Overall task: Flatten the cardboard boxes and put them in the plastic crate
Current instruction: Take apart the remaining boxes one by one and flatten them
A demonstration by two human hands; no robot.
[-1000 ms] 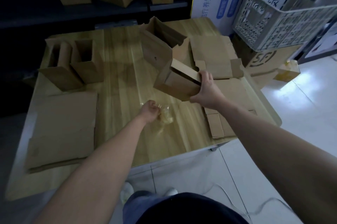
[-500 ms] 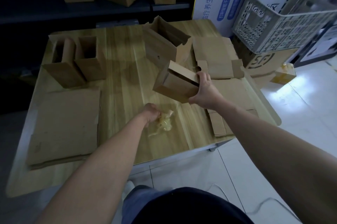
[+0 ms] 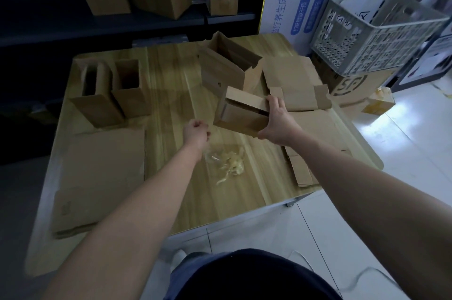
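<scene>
My right hand (image 3: 277,123) is clamped on the small cardboard box (image 3: 241,114), fingers over its top edge and thumb under it, holding it tilted above the table (image 3: 171,74). My left hand (image 3: 195,132) is fisted just beside the box, and I see nothing in it. Crumpled tape (image 3: 231,164) lies near that wrist. The plastic crate (image 3: 376,30) stands well apart, off the table's right side.

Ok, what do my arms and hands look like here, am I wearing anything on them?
Both arms are bare as far as the picture shows, no sleeves in sight. The left hand and right hand wear no gloves, and no watch, band or ring shows in the dim light.
</scene>
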